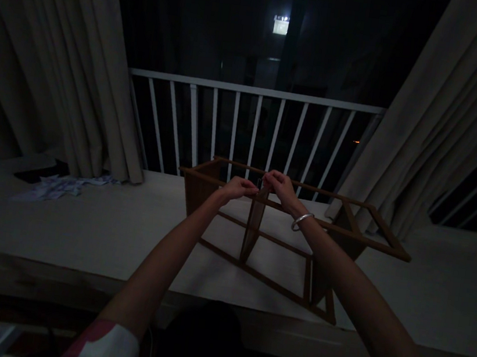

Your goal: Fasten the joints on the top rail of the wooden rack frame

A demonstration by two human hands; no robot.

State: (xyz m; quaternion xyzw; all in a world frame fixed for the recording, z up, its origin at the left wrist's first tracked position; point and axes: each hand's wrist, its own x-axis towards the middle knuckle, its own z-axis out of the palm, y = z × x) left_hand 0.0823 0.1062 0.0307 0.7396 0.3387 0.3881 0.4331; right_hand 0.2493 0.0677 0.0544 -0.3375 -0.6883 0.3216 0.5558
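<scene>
My left grip [240,188] and right grip [279,185] are both pinched shut, fingertips nearly meeting, on the top rail of the wooden frame [371,240], just above its upright middle panel [253,227]. The frame lies on the white desk [104,231]. Its long axis runs from far left to near right, before the railing [258,92].

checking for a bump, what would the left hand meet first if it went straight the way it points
Probably the top of the middle panel in the wooden frame, right by the left hand; the right hand sits just beyond. Depth is unclear.
</scene>
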